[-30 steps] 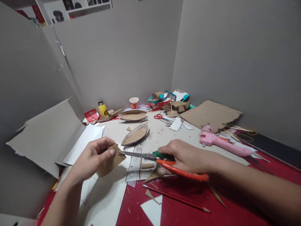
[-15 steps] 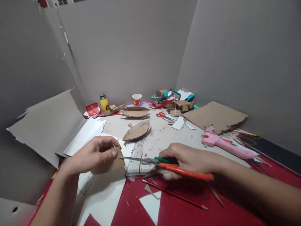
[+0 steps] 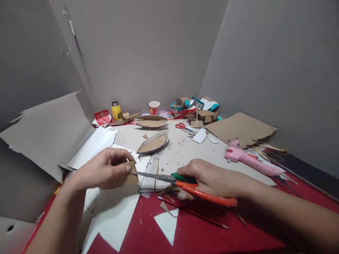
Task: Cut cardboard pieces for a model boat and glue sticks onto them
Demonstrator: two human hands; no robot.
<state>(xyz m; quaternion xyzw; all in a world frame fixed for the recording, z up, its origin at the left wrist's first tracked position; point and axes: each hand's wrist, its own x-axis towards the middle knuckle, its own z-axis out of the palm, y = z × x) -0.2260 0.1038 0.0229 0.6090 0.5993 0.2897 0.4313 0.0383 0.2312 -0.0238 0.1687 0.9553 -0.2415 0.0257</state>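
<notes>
Left hand (image 3: 111, 167) pinches a small brown cardboard piece (image 3: 122, 181) between thumb and fingers; right hand (image 3: 209, 176) is wrapped round the handles of orange-and-green scissors (image 3: 182, 184). Cardboard lies at nine o'clock from the right grip, directly under the left. Blades' long axis runs three to nine, tips overlapping the cardboard's three-o'clock edge, near the left thumb; blades look nearly together, can't tell if they straddle it. Cardboard boat (image 3: 153, 143) sits at one o'clock from the piece.
</notes>
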